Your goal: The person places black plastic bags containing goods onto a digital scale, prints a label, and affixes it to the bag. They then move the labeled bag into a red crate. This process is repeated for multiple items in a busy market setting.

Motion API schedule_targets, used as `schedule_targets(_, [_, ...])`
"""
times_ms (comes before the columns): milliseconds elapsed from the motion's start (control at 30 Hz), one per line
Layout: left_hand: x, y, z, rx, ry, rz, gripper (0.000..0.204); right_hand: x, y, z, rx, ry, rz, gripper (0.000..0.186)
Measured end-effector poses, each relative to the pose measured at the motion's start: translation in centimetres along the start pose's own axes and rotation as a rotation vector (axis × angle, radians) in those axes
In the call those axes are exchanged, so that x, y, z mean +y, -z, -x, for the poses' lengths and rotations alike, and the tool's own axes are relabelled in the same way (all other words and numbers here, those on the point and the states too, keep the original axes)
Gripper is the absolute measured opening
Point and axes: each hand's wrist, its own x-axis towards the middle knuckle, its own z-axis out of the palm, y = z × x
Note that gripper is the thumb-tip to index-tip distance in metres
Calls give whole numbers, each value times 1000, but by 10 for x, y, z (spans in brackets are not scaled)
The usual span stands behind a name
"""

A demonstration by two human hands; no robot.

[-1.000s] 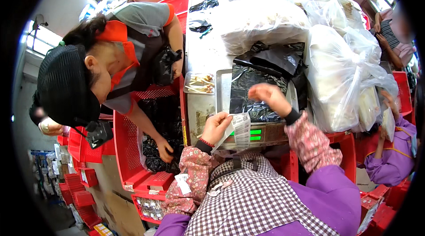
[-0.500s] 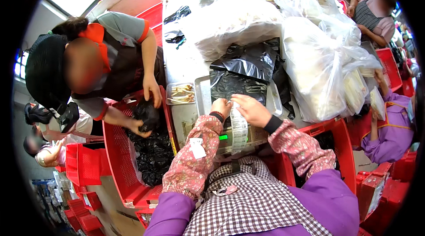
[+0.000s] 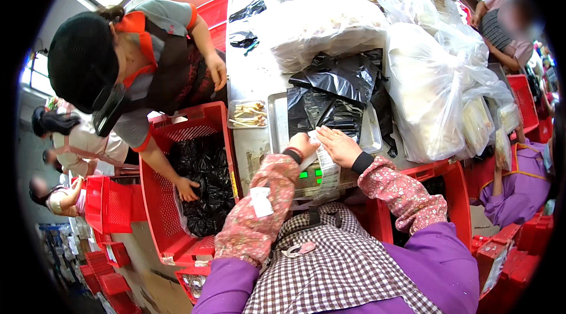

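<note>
Over the front edge of the table, my left hand [image 3: 302, 145] is closed, with a white end of a label strip at its fingertips. My right hand [image 3: 337, 147] meets it from the right, its long fingers pressed together along the strip; its thumb is mostly hidden. The white printed label strip [image 3: 329, 172] hangs down from between my hands, in front of a metal device [image 3: 306, 189] with green lit displays. Just beyond my fingers a black plastic bag [image 3: 330, 102] lies on a metal tray [image 3: 276, 115]. What fills the bag is hidden.
A small clear tray of pale sticks [image 3: 247, 114] stands left of the metal tray. Big white plastic bags [image 3: 421, 96] crowd the right and back. At left, a co-worker's hand [image 3: 187, 189] reaches into a red crate [image 3: 154, 196] of black bags. Another red crate [image 3: 461, 196] stands right.
My hands stay together, and the label strip has tilted rightward under my right hand. The co-worker no longer holds the black bundle; one hand rests in the crate, the other has lifted away.
</note>
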Motion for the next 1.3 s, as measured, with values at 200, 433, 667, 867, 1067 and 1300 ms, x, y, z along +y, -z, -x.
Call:
schedule_targets(200, [17, -20, 77, 224, -251, 115, 26, 19, 6, -4, -69, 43, -111, 42])
schedule_targets(433, [18, 11, 126, -117, -420, 231, 26, 6, 20, -18, 84, -103, -68, 14])
schedule_targets(667, [30, 71, 91, -220, -519, 356, 21, 46, 18, -36, -7, -239, -230, 16])
schedule_targets(867, [34, 62, 39, -143, -576, 310, 19, 55, 32, -45, -118, -256, -372, 15])
schedule_targets(1067, [40, 53, 42, 264, -562, 37, 16, 55, 37, -43, -107, -221, -460, 16])
schedule_targets(1300, [3, 35, 49, 169, -623, 48, 15, 63, 59, -51, 8, -446, -393, 26])
